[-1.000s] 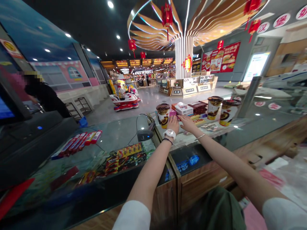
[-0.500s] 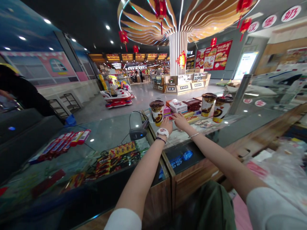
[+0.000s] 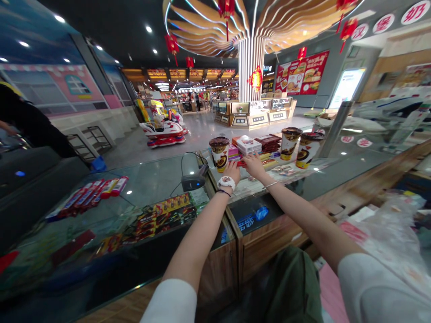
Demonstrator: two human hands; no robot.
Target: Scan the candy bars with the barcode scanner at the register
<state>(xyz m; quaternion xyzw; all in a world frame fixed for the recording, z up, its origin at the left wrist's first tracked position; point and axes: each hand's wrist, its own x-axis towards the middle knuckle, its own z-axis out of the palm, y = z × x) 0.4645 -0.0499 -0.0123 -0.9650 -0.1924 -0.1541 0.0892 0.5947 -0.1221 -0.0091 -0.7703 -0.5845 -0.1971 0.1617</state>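
Observation:
Over the glass counter, my left hand [image 3: 232, 172] and my right hand [image 3: 253, 166] are close together. Between them is a small red stick-shaped packet [image 3: 241, 164], one end at my left fingers and the other at my right. My left fingers are closed on it; my right fingers also appear to grip it, partly hidden. A chocolate-coloured printed cup [image 3: 220, 155] stands just behind my left hand. White boxes [image 3: 248, 145], dark brown packets [image 3: 270, 143] and yellow packets [image 3: 268, 162] lie beyond my right hand. Two similar cups [image 3: 290, 144] stand farther right.
A black barcode scanner [image 3: 194, 181] sits on the left counter, its cable looped behind. Red and blue snack bars [image 3: 82, 196] lie farther left. A metal post [image 3: 336, 128] rises at right. Plastic bags [image 3: 393, 224] are piled low right. A person in black [image 3: 33, 121] is at far left.
The red packet shows more clearly between my hands. My right hand has shifted slightly, its fingers drawn in nearer the packet. The view has tilted a little.

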